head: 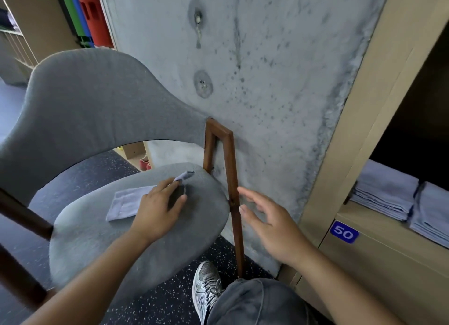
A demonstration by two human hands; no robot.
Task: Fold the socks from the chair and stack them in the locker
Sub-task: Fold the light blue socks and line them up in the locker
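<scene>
On chair [136,239] seat, left hand [158,210] grip pinches sock [128,203] end; right hand [269,230] beside it, fingers spread, holding nothing.

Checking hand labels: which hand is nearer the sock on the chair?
Left. The left hand pinches the sock; the right hand hovers open, off the seat's right edge.

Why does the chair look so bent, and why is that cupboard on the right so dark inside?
Head view: the wide-angle lens bows the chair and the locker edge; the locker's upper interior falls into deep shadow, though the folded stacks stay lit; the right hand looks slightly motion-blurred; the left hand on the sock is sharper.
</scene>
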